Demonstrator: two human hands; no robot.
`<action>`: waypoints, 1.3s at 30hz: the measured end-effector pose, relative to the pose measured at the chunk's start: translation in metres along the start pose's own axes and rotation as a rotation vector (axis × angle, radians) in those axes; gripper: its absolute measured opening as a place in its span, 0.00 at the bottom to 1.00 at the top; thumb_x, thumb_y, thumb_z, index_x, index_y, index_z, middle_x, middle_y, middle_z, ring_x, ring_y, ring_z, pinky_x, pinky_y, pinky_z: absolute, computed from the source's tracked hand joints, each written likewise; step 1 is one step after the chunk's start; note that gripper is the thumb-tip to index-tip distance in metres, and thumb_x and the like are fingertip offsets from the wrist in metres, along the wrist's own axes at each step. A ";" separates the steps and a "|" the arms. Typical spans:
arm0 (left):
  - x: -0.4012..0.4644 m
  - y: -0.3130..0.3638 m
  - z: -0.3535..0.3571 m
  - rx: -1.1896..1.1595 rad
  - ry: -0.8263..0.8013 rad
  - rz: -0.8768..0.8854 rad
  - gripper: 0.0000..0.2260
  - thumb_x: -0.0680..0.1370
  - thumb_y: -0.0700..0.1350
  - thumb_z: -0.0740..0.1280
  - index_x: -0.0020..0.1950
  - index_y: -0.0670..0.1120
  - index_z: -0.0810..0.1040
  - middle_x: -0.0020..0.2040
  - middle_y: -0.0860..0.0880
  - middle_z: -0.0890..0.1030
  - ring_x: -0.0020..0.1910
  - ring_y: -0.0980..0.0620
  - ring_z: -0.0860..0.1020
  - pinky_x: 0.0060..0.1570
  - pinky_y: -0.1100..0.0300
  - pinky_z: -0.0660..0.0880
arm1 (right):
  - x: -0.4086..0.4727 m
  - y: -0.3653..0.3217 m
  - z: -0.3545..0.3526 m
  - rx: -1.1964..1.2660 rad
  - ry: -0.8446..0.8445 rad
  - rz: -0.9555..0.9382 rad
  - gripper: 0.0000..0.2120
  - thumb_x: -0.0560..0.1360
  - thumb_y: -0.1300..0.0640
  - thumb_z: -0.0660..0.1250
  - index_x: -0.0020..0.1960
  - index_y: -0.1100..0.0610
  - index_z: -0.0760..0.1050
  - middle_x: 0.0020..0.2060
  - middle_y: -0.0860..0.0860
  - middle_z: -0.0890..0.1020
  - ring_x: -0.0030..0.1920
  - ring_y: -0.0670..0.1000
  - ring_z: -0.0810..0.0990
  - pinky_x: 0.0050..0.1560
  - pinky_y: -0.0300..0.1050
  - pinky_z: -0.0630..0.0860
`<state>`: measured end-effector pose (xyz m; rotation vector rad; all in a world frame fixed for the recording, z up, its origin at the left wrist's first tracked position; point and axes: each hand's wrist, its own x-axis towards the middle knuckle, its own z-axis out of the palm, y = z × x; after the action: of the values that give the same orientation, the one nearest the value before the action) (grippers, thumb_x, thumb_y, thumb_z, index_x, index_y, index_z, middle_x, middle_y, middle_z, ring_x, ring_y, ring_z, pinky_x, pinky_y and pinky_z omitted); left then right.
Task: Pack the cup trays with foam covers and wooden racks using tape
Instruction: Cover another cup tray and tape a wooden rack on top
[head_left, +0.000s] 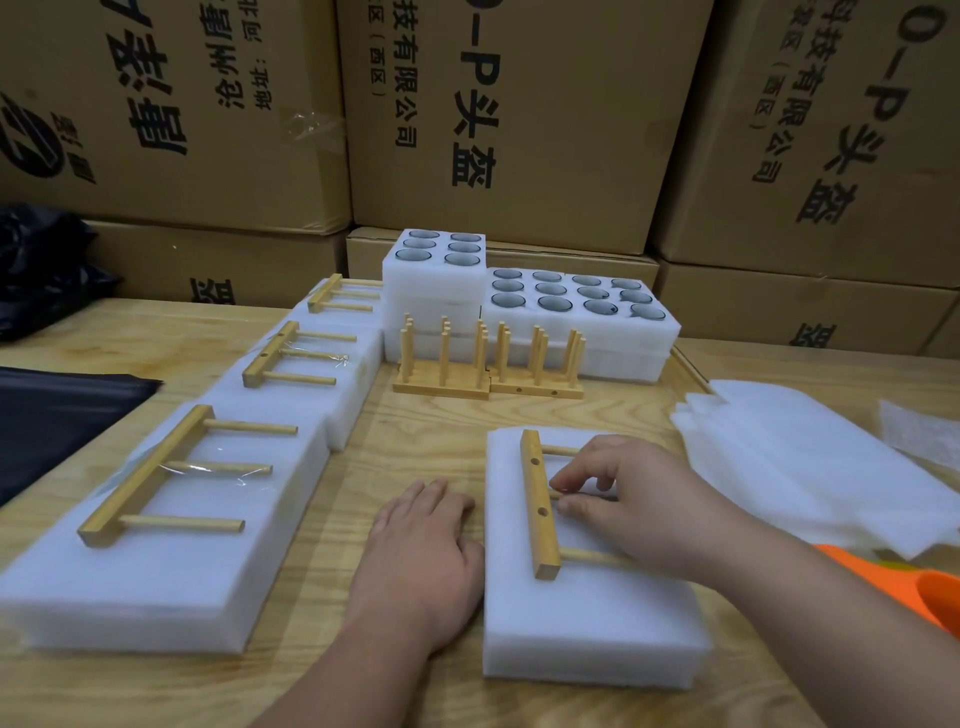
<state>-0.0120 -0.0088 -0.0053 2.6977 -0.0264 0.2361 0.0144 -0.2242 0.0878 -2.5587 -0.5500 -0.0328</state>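
Note:
A covered white foam cup tray (587, 618) lies on the table in front of me with a wooden rack (540, 506) flat on top. My right hand (623, 499) lies over the rack, its fingertips pinching the middle peg. My left hand (421, 545) rests flat on the table, touching the tray's left side. On the left, three packed trays (156, 566) lie in a row, each with a rack (156, 475) held by clear tape. At the back stand open foam trays with glass cups (576, 301) and upright wooden racks (488, 358).
A pile of thin foam cover sheets (810, 462) lies at the right. An orange object (904, 587) sits at the right edge. Black plastic bags (57, 410) lie at the left. Stacked cardboard boxes (498, 114) wall off the back of the wooden table (405, 431).

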 end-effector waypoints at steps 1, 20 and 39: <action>0.000 0.000 0.000 -0.003 -0.004 -0.002 0.21 0.81 0.53 0.55 0.75 0.58 0.67 0.81 0.55 0.59 0.80 0.54 0.53 0.78 0.55 0.46 | 0.000 0.001 0.002 -0.004 0.005 -0.003 0.08 0.77 0.51 0.72 0.43 0.38 0.79 0.46 0.38 0.79 0.48 0.33 0.74 0.43 0.24 0.67; 0.001 -0.001 0.000 -0.010 -0.017 -0.002 0.20 0.81 0.53 0.55 0.73 0.59 0.67 0.80 0.55 0.60 0.80 0.53 0.54 0.79 0.54 0.48 | -0.038 0.020 0.008 0.191 0.347 0.044 0.08 0.76 0.55 0.71 0.46 0.41 0.80 0.46 0.38 0.80 0.51 0.42 0.77 0.48 0.30 0.69; 0.003 -0.002 -0.001 0.028 -0.045 0.003 0.21 0.82 0.55 0.56 0.76 0.58 0.66 0.81 0.54 0.61 0.80 0.52 0.55 0.78 0.53 0.52 | -0.173 0.124 -0.068 -0.539 0.376 0.508 0.36 0.58 0.13 0.53 0.51 0.38 0.69 0.38 0.36 0.69 0.40 0.47 0.75 0.38 0.45 0.74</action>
<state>-0.0094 -0.0065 -0.0049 2.7303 -0.0406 0.1781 -0.0902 -0.4200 0.0645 -3.0204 0.3023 -0.5330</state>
